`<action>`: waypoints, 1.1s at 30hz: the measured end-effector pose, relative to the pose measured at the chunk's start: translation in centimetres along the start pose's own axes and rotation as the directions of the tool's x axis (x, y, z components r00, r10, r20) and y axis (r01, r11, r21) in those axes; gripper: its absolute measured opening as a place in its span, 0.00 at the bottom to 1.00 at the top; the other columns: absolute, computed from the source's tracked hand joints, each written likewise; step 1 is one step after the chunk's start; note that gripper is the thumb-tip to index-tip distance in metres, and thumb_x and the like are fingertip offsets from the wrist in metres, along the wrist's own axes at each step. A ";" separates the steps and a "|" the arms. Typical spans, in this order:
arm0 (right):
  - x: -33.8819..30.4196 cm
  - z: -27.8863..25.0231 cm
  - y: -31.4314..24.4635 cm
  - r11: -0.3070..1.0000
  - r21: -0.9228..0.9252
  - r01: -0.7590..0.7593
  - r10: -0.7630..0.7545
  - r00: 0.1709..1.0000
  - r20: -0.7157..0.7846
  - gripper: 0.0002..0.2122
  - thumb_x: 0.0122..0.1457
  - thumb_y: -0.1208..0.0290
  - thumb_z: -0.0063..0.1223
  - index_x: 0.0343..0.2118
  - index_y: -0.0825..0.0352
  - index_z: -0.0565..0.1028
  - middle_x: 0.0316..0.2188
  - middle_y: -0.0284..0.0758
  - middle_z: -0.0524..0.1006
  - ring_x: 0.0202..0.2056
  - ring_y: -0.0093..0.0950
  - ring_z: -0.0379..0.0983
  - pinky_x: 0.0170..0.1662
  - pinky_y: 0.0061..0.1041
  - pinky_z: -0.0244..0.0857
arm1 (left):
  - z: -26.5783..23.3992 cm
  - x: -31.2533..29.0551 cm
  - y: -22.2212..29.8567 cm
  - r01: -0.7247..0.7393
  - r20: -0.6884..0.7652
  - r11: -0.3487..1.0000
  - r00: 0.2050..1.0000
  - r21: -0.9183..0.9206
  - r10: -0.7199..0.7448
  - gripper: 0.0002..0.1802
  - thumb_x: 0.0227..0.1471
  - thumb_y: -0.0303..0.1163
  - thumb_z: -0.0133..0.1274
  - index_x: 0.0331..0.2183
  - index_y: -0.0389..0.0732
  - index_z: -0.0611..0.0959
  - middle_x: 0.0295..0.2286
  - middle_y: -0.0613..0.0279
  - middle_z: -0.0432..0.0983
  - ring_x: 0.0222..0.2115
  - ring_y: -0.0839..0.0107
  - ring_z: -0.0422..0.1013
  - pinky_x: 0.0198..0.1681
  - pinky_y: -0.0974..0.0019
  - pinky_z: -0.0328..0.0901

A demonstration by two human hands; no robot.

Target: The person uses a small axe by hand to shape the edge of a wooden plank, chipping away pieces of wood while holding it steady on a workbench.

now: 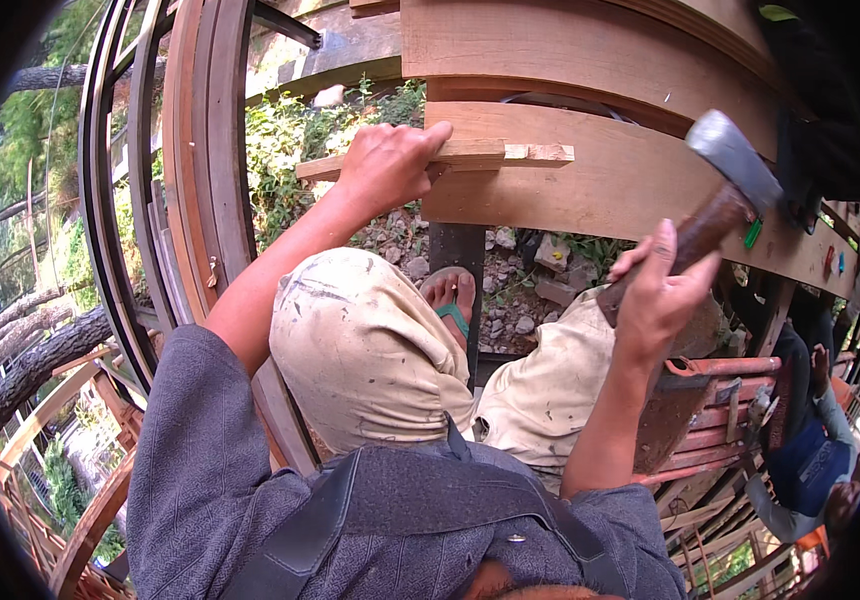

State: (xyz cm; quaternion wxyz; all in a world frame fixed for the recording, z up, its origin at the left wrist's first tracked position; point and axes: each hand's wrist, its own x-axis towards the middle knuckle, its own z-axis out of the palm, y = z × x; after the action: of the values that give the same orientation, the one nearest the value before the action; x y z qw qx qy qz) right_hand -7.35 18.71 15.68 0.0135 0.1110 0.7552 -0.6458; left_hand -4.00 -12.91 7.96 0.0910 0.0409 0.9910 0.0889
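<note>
My left hand (387, 168) is closed around a narrow wooden strip (475, 152), holding it level over a wide plank (610, 170). The strip's right end is thinner and looks rough-cut; its left end sticks out past my wrist. My right hand (662, 290) grips the brown handle of a hammer (735, 158), raised to the right of the strip. The hammer's metal head is apart from the wood.
Wide boards (570, 50) lie beyond the plank. Upright timbers and dark metal bars (220, 130) stand at my left. Rubble (550, 275) covers the ground around my sandalled foot (450, 300). At right are an orange-red slatted frame (725, 400) and another person (810, 450).
</note>
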 end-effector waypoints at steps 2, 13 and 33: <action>0.1 -0.2 0.7 0.996 0.015 0.083 -0.078 0.980 -0.184 0.13 0.75 0.70 0.55 0.52 0.70 0.64 0.24 0.33 0.73 0.17 0.22 0.70 0.20 0.23 0.68 | 0.2 0.5 1.0 -0.011 -0.006 1.000 1.000 -0.008 0.011 0.20 0.52 0.40 0.69 0.38 0.44 0.75 0.24 0.51 0.83 0.26 0.47 0.82 0.28 0.46 0.73; -1.6 1.7 0.4 0.998 0.046 0.032 -0.027 0.993 -0.114 0.11 0.75 0.71 0.53 0.52 0.69 0.65 0.22 0.31 0.72 0.17 0.21 0.70 0.22 0.24 0.69 | -0.2 0.7 0.4 -0.028 -0.001 1.000 1.000 -0.002 0.028 0.21 0.52 0.40 0.70 0.39 0.44 0.75 0.24 0.51 0.83 0.27 0.48 0.82 0.28 0.46 0.73; -3.8 2.9 5.4 0.944 -0.211 -0.255 0.321 0.860 0.397 0.12 0.71 0.75 0.57 0.51 0.71 0.68 0.20 0.35 0.77 0.16 0.25 0.77 0.19 0.29 0.69 | 0.9 -0.3 0.9 0.028 0.053 1.000 0.998 -0.005 -0.028 0.21 0.55 0.44 0.68 0.41 0.44 0.76 0.26 0.53 0.85 0.26 0.51 0.83 0.27 0.48 0.74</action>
State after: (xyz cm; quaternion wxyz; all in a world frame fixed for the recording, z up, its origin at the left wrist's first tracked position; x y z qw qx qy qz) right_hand -2.96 16.06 10.58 0.2828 0.0780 0.7553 -0.5860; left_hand -3.45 -11.91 7.32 0.1184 0.0291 0.9885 0.0892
